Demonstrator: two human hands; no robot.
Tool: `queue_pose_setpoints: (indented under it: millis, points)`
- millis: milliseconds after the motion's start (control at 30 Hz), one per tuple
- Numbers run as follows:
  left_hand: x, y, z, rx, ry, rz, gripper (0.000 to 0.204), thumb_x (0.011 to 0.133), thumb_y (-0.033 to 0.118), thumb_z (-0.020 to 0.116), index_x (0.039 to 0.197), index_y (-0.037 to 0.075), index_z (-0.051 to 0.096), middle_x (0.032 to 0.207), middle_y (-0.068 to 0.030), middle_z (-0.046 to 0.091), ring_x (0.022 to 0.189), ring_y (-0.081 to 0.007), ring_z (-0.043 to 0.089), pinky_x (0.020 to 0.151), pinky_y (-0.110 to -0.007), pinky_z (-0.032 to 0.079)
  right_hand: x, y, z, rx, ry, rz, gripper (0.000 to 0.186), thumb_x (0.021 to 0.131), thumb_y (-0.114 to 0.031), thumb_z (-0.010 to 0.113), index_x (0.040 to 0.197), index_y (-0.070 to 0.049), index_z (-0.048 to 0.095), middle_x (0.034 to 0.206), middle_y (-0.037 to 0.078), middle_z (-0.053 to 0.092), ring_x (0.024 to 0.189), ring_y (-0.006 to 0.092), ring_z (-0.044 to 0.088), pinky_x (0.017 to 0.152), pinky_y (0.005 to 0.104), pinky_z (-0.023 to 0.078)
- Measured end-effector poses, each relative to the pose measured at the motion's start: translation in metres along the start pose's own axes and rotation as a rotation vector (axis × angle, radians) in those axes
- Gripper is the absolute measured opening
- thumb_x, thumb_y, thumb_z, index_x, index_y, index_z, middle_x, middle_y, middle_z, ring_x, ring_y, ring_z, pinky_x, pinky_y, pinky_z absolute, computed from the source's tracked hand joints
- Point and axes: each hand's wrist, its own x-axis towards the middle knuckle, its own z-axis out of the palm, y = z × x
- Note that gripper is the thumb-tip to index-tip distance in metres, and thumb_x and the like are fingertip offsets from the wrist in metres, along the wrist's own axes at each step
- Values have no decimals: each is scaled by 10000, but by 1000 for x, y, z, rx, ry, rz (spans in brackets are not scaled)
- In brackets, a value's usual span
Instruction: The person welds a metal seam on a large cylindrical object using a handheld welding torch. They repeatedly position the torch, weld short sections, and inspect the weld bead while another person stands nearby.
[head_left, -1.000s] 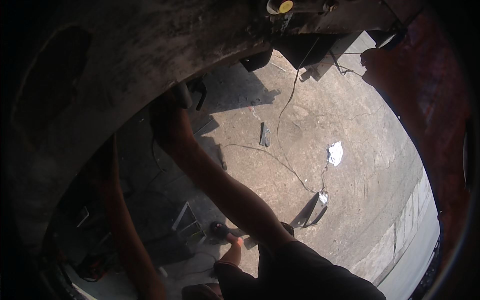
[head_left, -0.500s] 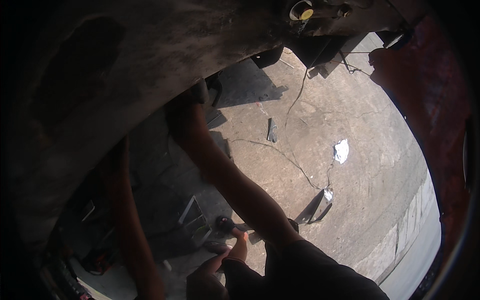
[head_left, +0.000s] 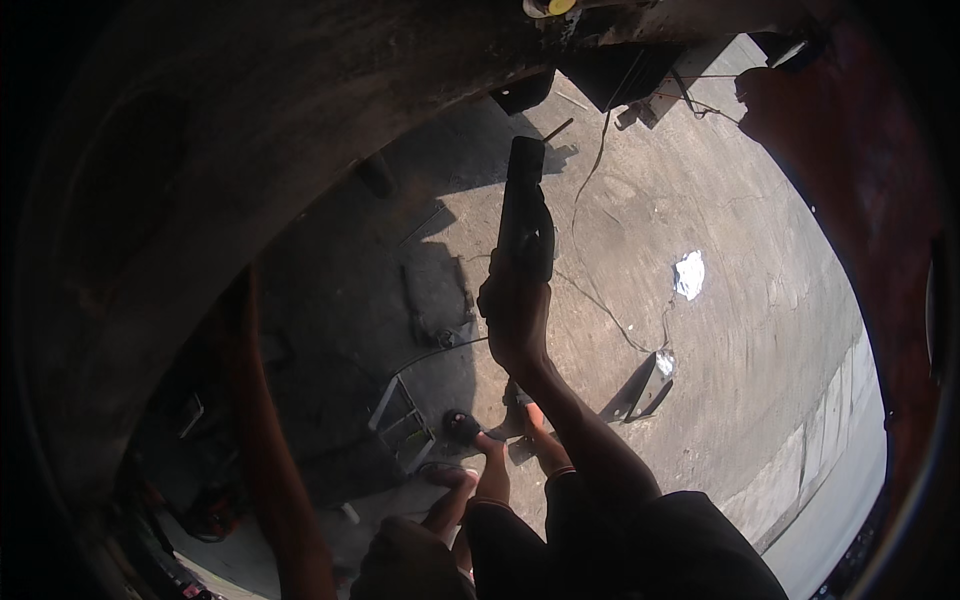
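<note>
My right hand (head_left: pixel 520 312) is closed around a dark welding electrode holder (head_left: pixel 525 210), seen almost as a silhouette. From its tip a short thin rod (head_left: pixel 560 129) sticks out at a slant. A cable (head_left: pixel 440 351) trails away from beside the wrist toward the shaded floor. Both hand and holder are apart from the big dark curved metal panel (head_left: pixel 250 130) that fills the upper left. My left forearm (head_left: pixel 262 400) reaches up to the lower edge of that panel. Deep shadow and the edge hide the left hand's fingers, so its grip does not show.
Bare legs in sandals (head_left: pixel 462 427) stand near the lower middle. A metal frame (head_left: pixel 403 420) lies beside them in shadow. On the sunlit concrete are a dark angled metal piece (head_left: pixel 650 388), a white crumpled scrap (head_left: pixel 688 275) and a thin cord (head_left: pixel 590 305). A reddish panel (head_left: pixel 860 180) borders the right.
My right hand has come away from the panel's edge and moved right, bringing the electrode holder into full sight. The left arm stays at the panel. The view has shifted slightly.
</note>
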Motion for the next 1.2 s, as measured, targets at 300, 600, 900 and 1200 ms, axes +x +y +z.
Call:
queue_pose_setpoints:
  millis: [300,600,900,1200]
  points:
    - [9,-17,30,-95,17,-99,504,1008,204,486,1419,-57,356,1508,-226,309,1402,-372,281,1181,-541,172,23,-82,25,323,-158,-171,284,1007,-207,459,1216,-18,417,751,110,547,555,164,531,471,320,399]
    - [5,-5,22,-167,-40,-146,495,1013,198,471,1427,-48,354,1518,-203,311,1415,-362,265,1193,-530,129,36,-89,33,496,-130,-149,233,1023,-280,459,1034,-49,429,722,16,474,511,73,463,426,250,374]
    - [5,-18,28,1630,32,300,488,1016,205,463,1425,-42,364,1519,-191,321,1417,-357,270,1195,-531,121,43,-85,27,502,-149,-102,282,1021,-326,457,993,-46,442,716,15,475,487,70,448,408,254,360]
    - [8,-27,38,1933,0,560,452,886,156,695,1259,-53,550,1250,-184,597,1159,-249,578,1007,-336,453,53,-76,22,391,-33,-476,299,1015,-275,465,1210,-49,475,724,17,481,478,98,455,414,265,367]
